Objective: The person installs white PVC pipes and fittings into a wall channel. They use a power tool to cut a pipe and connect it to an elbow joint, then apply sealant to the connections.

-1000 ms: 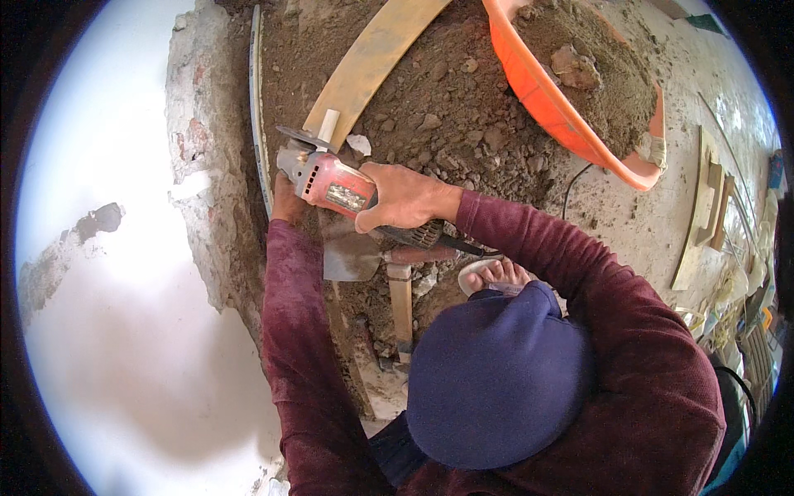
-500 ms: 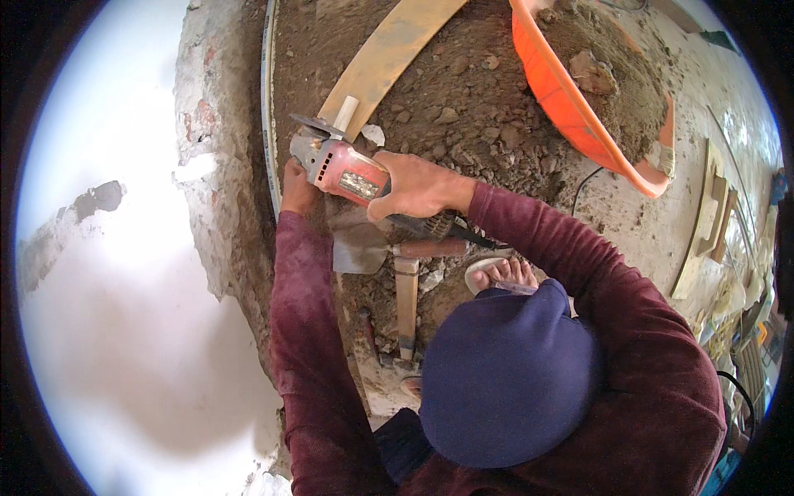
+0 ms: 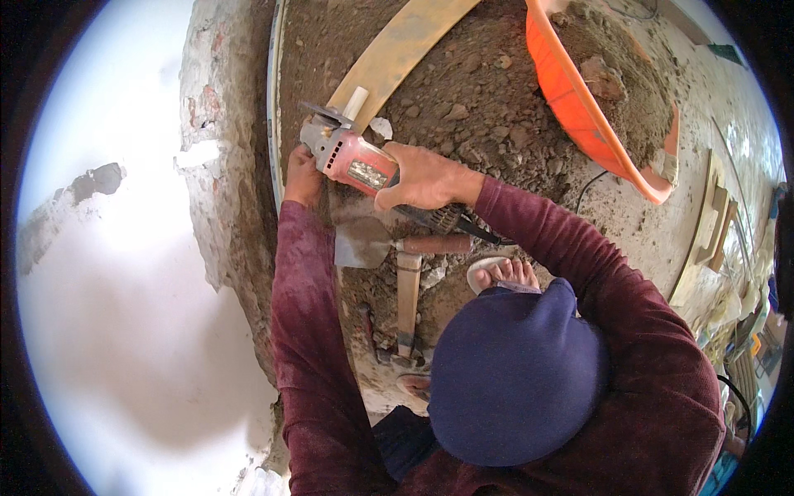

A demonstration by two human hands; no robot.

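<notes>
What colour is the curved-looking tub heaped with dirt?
The tub is bright orange; the head view shows it best, at the upper right.

Bright light washes over a white wall (image 3: 124,306) marked by a grey patch (image 3: 98,182) and a soft shadow (image 3: 194,372). Along its edge, a rough, broken strip of masonry (image 3: 217,174) shows traces of reddish brick. Brown, stony soil (image 3: 471,99) covers the ground nearby, while a pale floor (image 3: 624,227), scattered with dirt, catches a sheen at far right.
</notes>
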